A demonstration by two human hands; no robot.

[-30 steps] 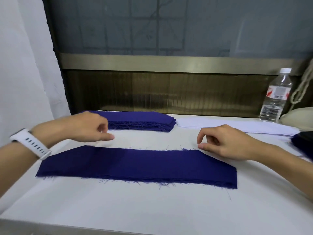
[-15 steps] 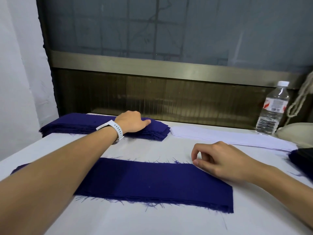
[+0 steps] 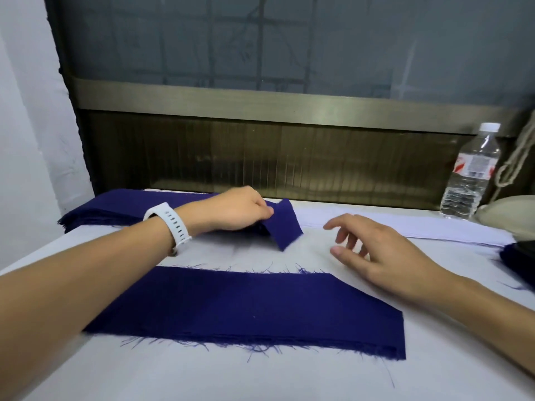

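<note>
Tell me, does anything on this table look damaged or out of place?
Only the raw edges: the flat navy fabric strip has loose threads fraying out along both long sides. The left hand pinches the end of the top strip on the stack, bending it up. The water bottle stands upright; nothing is spilled.

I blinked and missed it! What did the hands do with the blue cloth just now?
The left hand moved from the long blue strip back to the stack and now pinches the top piece, lifting its end. The right hand came off the strip's far edge, opened its fingers and reaches toward that piece. The strip and the water bottle stayed put.
</note>
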